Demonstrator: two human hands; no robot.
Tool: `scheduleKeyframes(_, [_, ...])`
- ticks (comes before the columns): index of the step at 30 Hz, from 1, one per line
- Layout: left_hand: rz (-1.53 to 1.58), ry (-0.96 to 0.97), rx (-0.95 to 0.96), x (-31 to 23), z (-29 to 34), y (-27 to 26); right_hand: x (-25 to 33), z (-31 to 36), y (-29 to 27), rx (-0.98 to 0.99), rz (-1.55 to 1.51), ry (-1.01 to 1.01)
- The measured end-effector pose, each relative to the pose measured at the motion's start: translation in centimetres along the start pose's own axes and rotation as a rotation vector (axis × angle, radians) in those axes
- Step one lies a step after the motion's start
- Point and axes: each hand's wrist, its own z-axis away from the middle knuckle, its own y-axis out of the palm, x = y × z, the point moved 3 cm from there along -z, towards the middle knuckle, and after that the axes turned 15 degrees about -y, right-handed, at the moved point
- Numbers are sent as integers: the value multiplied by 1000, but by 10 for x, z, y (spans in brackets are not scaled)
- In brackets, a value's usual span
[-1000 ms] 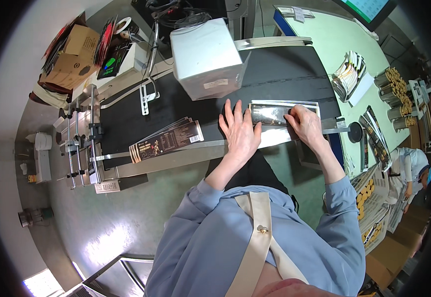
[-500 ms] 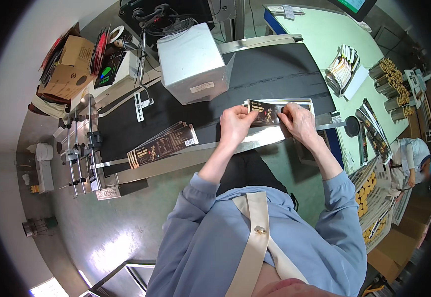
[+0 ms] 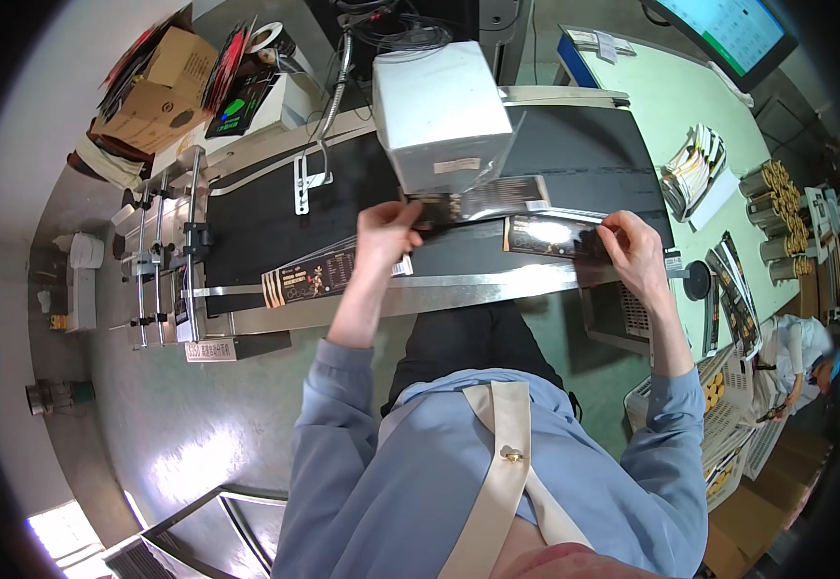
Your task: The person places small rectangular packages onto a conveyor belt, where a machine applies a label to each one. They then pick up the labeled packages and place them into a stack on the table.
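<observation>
1. A dark printed packet (image 3: 487, 200) is held by the left hand (image 3: 381, 239), whose grip is closed on the packet's left end; the fingers are blurred.
2. The packet is stretched to the right, in front of the near face of a white-topped box (image 3: 444, 96) over the black belt (image 3: 584, 145). Whether the box or belt is touched by it cannot be told.
3. Only one end is pinched, probably so that the long printed face is left uncovered.
4. A near stack (image 3: 547, 237) of similar packets is laid on the belt, beside the metal rail (image 3: 458, 289) and nearer than the held packet. Its edges are roughly lined up, perhaps so that single packets can be parted easily.
5. The right end of that stack is met by the fingertips of the right hand (image 3: 636, 253). This grip is narrow, but whether a packet is pinched or merely steadied cannot be told.
6. At the left, fanned packets (image 3: 302, 278) are overlapped on the belt and partly covered by the left forearm; separate edges are exposed by the fanning.
7. On the bench (image 3: 671, 101) at the right, another bundle (image 3: 695, 174) is placed apart from the belt, presumably to keep it out of the hands' way.
</observation>
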Motion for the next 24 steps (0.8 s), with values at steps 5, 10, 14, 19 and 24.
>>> scheduleKeyframes(5, [-203,-19,-195,-5,-10,-59,5,-5,10,53,3,-21])
scheduleKeyframes(10, [-357,-12,-320,-11,-14,-76,12,-11,16,109,1,-23])
scheduleKeyframes(14, [-372,0,-374,-13,-13,-79,12,-11,17,128,11,-22])
scheduleKeyframes(19, [-393,19,-412,-11,-17,-84,11,-9,16,141,17,-17])
scheduleKeyframes(24, [-409,39,-415,-11,-18,-85,8,-6,19,147,-6,2])
